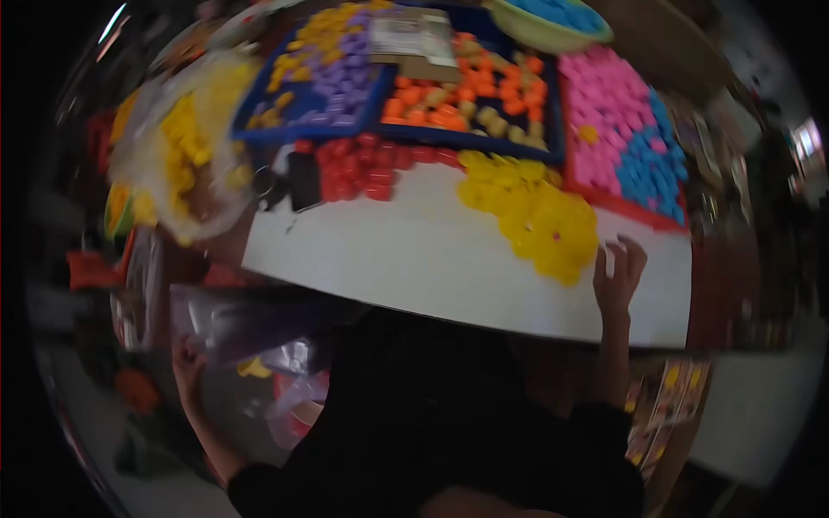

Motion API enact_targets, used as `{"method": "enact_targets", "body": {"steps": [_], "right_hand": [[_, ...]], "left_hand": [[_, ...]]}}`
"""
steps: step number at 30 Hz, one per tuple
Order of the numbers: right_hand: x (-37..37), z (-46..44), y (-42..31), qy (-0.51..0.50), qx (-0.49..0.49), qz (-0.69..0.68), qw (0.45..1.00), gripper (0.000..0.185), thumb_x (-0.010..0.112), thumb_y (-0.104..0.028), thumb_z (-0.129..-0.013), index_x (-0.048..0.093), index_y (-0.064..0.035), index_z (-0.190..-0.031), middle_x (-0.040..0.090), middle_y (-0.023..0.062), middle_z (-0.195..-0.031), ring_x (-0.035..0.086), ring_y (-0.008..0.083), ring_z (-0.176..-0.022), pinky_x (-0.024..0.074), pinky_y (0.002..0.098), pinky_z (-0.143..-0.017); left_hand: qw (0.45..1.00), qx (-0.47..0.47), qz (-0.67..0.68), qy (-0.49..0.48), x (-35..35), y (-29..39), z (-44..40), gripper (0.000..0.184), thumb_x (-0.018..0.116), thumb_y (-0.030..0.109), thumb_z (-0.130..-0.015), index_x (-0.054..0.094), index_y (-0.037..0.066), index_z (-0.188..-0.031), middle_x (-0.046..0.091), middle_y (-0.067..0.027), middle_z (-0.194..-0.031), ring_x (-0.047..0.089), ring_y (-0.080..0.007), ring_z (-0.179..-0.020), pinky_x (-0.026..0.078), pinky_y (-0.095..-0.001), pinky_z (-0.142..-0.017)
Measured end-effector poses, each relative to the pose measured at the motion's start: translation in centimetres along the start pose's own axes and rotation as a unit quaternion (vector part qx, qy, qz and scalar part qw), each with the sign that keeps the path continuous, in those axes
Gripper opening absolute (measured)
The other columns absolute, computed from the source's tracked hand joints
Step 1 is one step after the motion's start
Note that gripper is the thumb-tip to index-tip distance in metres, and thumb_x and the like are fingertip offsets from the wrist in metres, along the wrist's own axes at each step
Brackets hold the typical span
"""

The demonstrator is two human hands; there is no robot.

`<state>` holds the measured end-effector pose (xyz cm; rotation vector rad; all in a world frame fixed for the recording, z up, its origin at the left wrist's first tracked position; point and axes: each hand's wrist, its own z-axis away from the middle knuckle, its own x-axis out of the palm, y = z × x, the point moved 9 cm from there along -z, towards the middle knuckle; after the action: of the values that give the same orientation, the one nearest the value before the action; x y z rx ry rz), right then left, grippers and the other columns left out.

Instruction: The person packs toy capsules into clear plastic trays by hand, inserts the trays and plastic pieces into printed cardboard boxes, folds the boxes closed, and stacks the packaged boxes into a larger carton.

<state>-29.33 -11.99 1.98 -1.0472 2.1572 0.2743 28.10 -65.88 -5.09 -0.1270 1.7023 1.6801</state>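
At the right of the white tabletop (389, 250), my right hand (620, 272) hovers or rests beside a pile of yellow plastic pieces (544, 224). Its fingers are bent and apart, and I see nothing between them. My left hand (187, 367) is low on the left, below table height, by the edge of a dark, shiny plastic bag (250, 319). Blur smears the left fingers, so whether they grip the bag does not show. A cluster of red pieces (356, 168) lies at the table's back left.
Blue trays hold yellow and purple pieces (337, 78) and orange and tan pieces (471, 95). A small carton (414, 41) lies across them. Pink and blue pieces (613, 121) fill a red tray. A clear bag (186, 155) of yellow parts stands left; a bowl (553, 24) is behind.
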Motion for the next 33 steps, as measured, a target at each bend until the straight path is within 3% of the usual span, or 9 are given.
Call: {"method": "enact_targets", "body": {"steps": [5, 10, 14, 16, 21, 25, 28, 31, 33], "right_hand": [[4.7, 2.9, -1.0, -0.039, -0.020, -0.078, 0.996, 0.015, 0.064, -0.002, -0.075, 0.056, -0.0015, -0.088, 0.051, 0.0170, -0.100, 0.049, 0.0330, -0.097, 0.0426, 0.0407, -0.084], [5.7, 2.0, -3.2, -0.042, 0.023, -0.103, 0.994, 0.012, 0.064, -0.001, -0.076, 0.057, 0.0000, -0.086, 0.052, 0.0171, -0.101, 0.049, 0.0324, -0.099, 0.0421, 0.0403, -0.086], [5.9, 2.4, -4.9, 0.014, 0.106, -0.107, 0.989, 0.012, 0.064, -0.001, -0.077, 0.058, 0.0007, -0.087, 0.053, 0.0169, -0.101, 0.050, 0.0305, -0.101, 0.0425, 0.0393, -0.086], [5.6, 3.0, -5.7, 0.019, 0.130, -0.126, 0.983, 0.012, 0.064, -0.001, -0.077, 0.059, 0.0008, -0.088, 0.053, 0.0167, -0.101, 0.050, 0.0299, -0.102, 0.0427, 0.0389, -0.086], [3.9, 3.1, -11.9, -0.026, 0.089, -0.251, 0.964, 0.020, 0.068, -0.006, -0.074, 0.057, -0.0003, -0.091, 0.053, 0.0156, -0.101, 0.050, 0.0290, -0.100, 0.0419, 0.0383, -0.085], [1.4, 0.4, -21.4, -0.007, -0.047, -0.343, 0.938, 0.024, 0.069, -0.010, -0.073, 0.056, -0.0019, -0.091, 0.053, 0.0152, -0.100, 0.051, 0.0284, -0.097, 0.0408, 0.0388, -0.085], [3.1, -0.2, -24.6, -0.050, -0.158, -0.288, 0.943, 0.021, 0.067, -0.012, -0.074, 0.055, -0.0032, -0.090, 0.055, 0.0129, -0.092, 0.054, 0.0270, -0.088, 0.0398, 0.0406, -0.086], [8.3, 3.6, -22.8, -0.226, -0.111, -0.302, 0.919, 0.016, 0.061, -0.005, -0.074, 0.055, -0.0050, -0.088, 0.055, 0.0084, -0.077, 0.054, 0.0266, -0.071, 0.0442, 0.0362, -0.070], [8.1, 3.2, -22.1, -0.257, -0.102, -0.284, 0.918, 0.015, 0.060, -0.004, -0.074, 0.056, -0.0055, -0.088, 0.054, 0.0080, -0.077, 0.053, 0.0259, -0.071, 0.0440, 0.0351, -0.066]], "left_hand": [[0.977, 0.079, -0.128, 0.153, -0.4, 2.1, 2.9, 0.041, 0.075, 0.016, -0.060, 0.056, 0.002, -0.094, 0.047, 0.0007, -0.070, 0.050, -0.0118, -0.064, 0.044, -0.0249, -0.058], [0.881, 0.006, -0.469, 0.060, 4.3, 6.0, 2.8, 0.019, 0.065, 0.021, -0.072, 0.060, 0.002, -0.073, 0.058, -0.0159, -0.082, 0.060, -0.0324, -0.073, 0.048, -0.0424, -0.064], [0.829, 0.143, -0.535, 0.075, 4.4, 10.9, 2.9, 0.017, 0.061, 0.020, -0.077, 0.059, 0.003, -0.074, 0.057, -0.0131, -0.084, 0.060, -0.0324, -0.075, 0.048, -0.0430, -0.064], [0.755, 0.346, -0.498, 0.248, 1.5, 18.1, 4.7, 0.013, 0.060, 0.014, -0.077, 0.057, 0.001, -0.074, 0.054, -0.0138, -0.079, 0.057, -0.0319, -0.075, 0.047, -0.0399, -0.062], [0.882, 0.332, -0.111, 0.315, -1.3, 28.6, 5.6, 0.014, 0.053, 0.013, -0.089, 0.054, 0.002, -0.080, 0.049, -0.0059, -0.075, 0.051, -0.0153, -0.068, 0.042, -0.0276, -0.063], [0.975, 0.148, 0.159, -0.041, 18.6, 20.4, 1.3, 0.019, 0.048, 0.022, -0.094, 0.054, 0.005, -0.094, 0.055, -0.0028, -0.086, 0.052, -0.0094, -0.074, 0.044, -0.0230, -0.067], [0.807, -0.150, 0.479, -0.310, 33.8, 17.3, 5.3, 0.023, 0.051, 0.026, -0.092, 0.054, 0.004, -0.097, 0.056, -0.0050, -0.095, 0.060, -0.0169, -0.086, 0.051, -0.0293, -0.076], [0.794, -0.078, 0.320, -0.511, 36.7, 22.0, 6.0, 0.022, 0.051, 0.026, -0.092, 0.053, 0.005, -0.098, 0.056, -0.0051, -0.097, 0.060, -0.0167, -0.085, 0.050, -0.0287, -0.075], [0.919, 0.170, 0.219, -0.281, 31.5, 23.7, -5.0, 0.021, 0.051, 0.017, -0.090, 0.049, 0.007, -0.108, 0.054, -0.0086, -0.107, 0.059, -0.0167, -0.091, 0.047, -0.0290, -0.074]]}}
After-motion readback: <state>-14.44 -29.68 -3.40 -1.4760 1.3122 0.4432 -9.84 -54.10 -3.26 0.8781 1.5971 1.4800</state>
